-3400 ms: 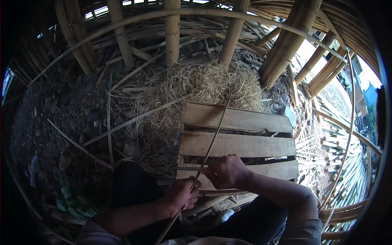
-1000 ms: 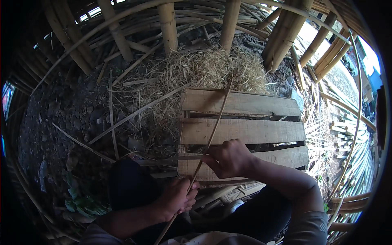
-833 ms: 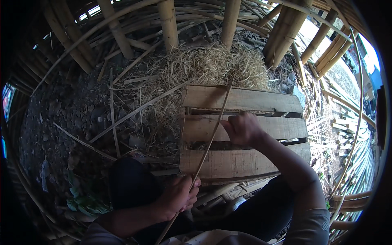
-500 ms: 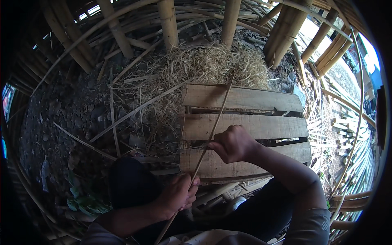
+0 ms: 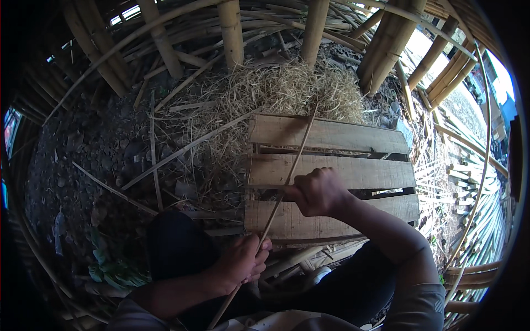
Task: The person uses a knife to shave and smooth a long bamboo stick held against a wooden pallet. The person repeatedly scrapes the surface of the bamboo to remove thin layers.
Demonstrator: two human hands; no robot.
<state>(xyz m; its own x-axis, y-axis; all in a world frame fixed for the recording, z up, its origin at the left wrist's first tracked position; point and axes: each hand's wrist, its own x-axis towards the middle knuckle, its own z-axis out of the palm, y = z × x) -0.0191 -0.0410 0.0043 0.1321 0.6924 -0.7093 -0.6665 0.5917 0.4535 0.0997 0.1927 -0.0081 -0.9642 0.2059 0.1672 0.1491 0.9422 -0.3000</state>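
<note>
Both hands are on one thin bamboo strip (image 5: 292, 165) that runs diagonally across a wooden pallet (image 5: 353, 138). Left hand (image 5: 243, 262) is pinched around its lower part near the lap, right hand (image 5: 317, 192) is fisted on it further up. Pile of straw-like shavings (image 5: 281, 88) sits just behind the pallet.

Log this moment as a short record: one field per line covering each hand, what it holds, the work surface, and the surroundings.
left hand: closed around the lower part of the bamboo strip, near the person's lap
right hand: fisted on the strip higher up, above the wooden pallet; a thin blade seems to poke out to its left, hard to tell
strip: long, thin, slanting up from the lap across the pallet toward the shavings
pallet: three planks, flat on the ground
shavings pile: straw-like heap behind the pallet
surroundings: upright bamboo poles, loose slats on dark ground
</note>
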